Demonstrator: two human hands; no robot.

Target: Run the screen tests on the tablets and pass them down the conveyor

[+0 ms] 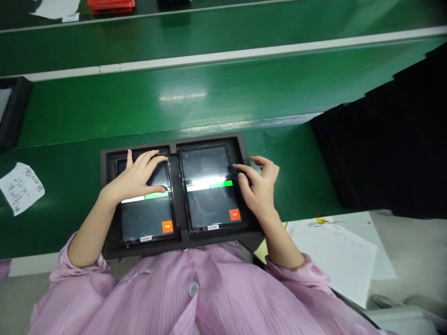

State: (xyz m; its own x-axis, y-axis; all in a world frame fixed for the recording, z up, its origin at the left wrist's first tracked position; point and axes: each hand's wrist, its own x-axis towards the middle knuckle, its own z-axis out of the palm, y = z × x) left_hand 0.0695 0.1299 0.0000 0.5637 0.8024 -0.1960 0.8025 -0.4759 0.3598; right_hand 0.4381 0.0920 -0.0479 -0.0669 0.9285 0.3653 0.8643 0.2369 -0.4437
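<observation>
Two tablets lie face up, side by side, in a black foam tray (pixel 179 200) at the bench's front edge. Over the upper part of the left tablet (pixel 145 221) my left hand (pixel 136 177) is spread, its thumb by the green bar on the screen. Beside the right edge of the right tablet (pixel 211 204) is my right hand (pixel 260 186), fingers loosely bent and apart, index finger pointing at that edge. Both screens show a white and green band and an orange-red box reading "Fail". Whether any fingertip touches the glass I cannot tell.
Black stacked trays (pixel 384 139) stand on the right. A handwritten paper note (pixel 23 188) lies on the left of the green bench (pixel 167 107). Another black tray (pixel 16 111) is at far left. Red items (pixel 111 4) sit on the back shelf; white papers (pixel 335 251) lie lower right.
</observation>
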